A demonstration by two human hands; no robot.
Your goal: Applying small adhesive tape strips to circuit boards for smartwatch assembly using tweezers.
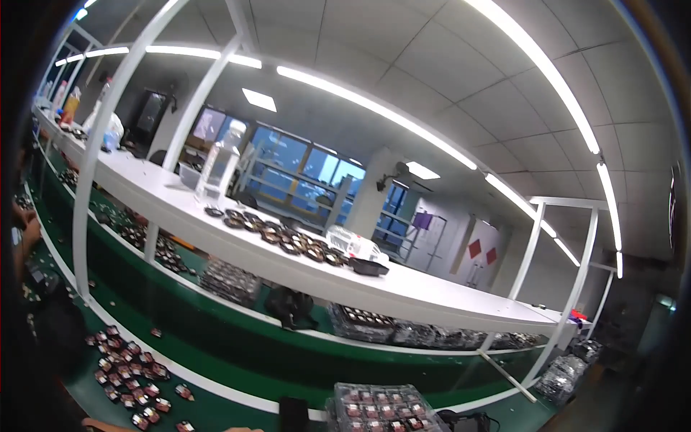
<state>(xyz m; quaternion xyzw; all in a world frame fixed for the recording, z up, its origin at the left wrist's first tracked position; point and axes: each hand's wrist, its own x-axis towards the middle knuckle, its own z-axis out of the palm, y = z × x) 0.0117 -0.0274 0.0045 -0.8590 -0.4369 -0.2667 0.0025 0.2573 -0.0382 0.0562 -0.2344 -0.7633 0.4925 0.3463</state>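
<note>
At the lower edge only a sliver of my left hand or forearm (108, 425) shows, just below a loose cluster of small black pieces with pinkish and white faces (129, 374) on the green bench. A thin strip of my right hand (243, 430) appears farther right along the same edge. The fingers of both are out of the picture, so what they hold is hidden. To the right of that strip stands a dark upright block (293, 414). Beside it lies a clear plastic tray (338, 392) with rows of similar small pieces in its pockets.
A white shelf (461, 291) on white posts crosses above the green conveyor (237, 363). It bears a clear bottle (218, 165), round dark parts (277, 234) and a black tray (368, 267). Wrapped tray stacks (230, 281) sit beneath. Another person's hand (29, 227) is at far left.
</note>
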